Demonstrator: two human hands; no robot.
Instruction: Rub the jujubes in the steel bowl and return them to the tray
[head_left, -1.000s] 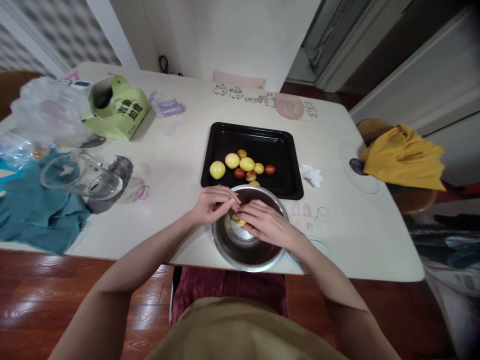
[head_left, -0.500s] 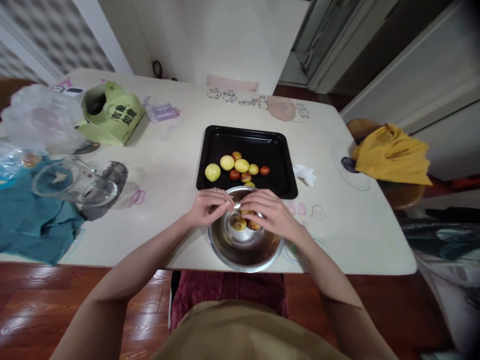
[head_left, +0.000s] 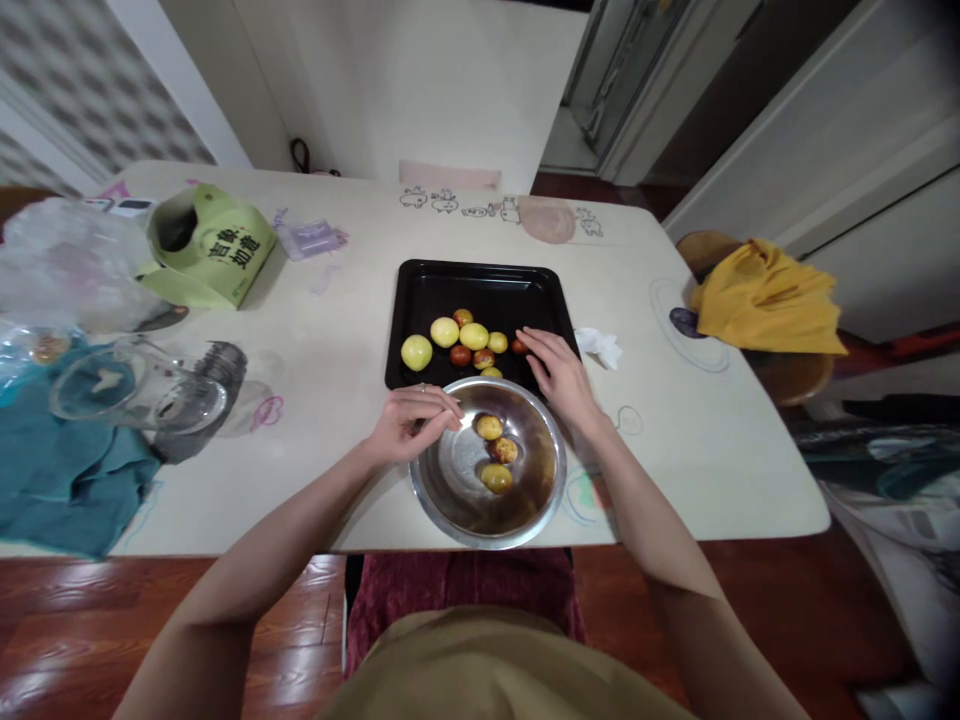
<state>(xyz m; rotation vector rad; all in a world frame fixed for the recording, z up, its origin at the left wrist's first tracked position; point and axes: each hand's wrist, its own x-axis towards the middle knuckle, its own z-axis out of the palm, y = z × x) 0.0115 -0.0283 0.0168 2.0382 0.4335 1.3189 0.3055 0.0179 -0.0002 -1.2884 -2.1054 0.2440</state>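
A steel bowl point(head_left: 551, 490) stands at the table's near edge with three mottled yellow-brown jujubes point(head_left: 496, 478) inside. Beyond it lies a black baking tray point(head_left: 480, 283) holding several jujubes, some pale yellow-green point(head_left: 416, 352), some red-brown point(head_left: 460, 355). My left hand point(head_left: 414, 420) hovers at the bowl's left rim, fingers pressed together; whatever is between them is hidden. Over the tray's right side, my right hand point(head_left: 561, 375) reaches with thumb and fingers apart, its fingertips at a small red jujube point(head_left: 519, 345) that still lies in the tray.
Crumpled white tissue point(head_left: 598, 347) lies right of the tray. At left are a glass pitcher point(head_left: 142, 390) on its side, a teal cloth point(head_left: 67, 460), a green paper box point(head_left: 217, 250) and a clear plastic bag point(head_left: 67, 260). A yellow cloth point(head_left: 769, 300) hangs over a chair at right.
My hands, together above the bowl before with a small white thing between them, have parted. The right one has moved forward to the tray. Three jujubes now show fully in the bowl.
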